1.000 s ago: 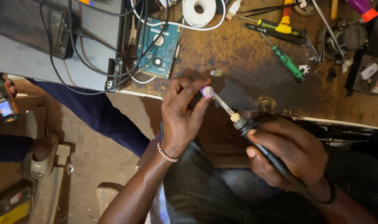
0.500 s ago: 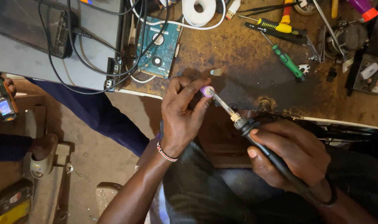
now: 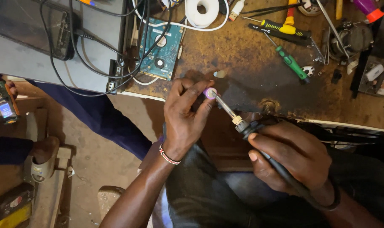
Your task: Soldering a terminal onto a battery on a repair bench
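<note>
While two hands (image 3: 187, 116) (image 3: 291, 158) grip one soldering iron (image 3: 242, 125).

Small electronics repair workshop. Worn, rust-stained bench (image 3: 251, 63) is carrying the evidence: bare hard drive w/ circuit board up (image 3: 161, 50), screwdrivers (image 3: 284, 29) lying loose incl. a green one (image 3: 291, 63), solder reel (image 3: 201, 12), black cables (image 3: 95, 63) trailing over a grey device case (image 3: 52, 63). Soldering iron (image 3: 232, 116) is being held over the bench edge. Bare concrete floor (image 3: 95, 160) is showing below; at left someone is holding a small meter w/ lit screen (image 3: 5, 107).
</note>
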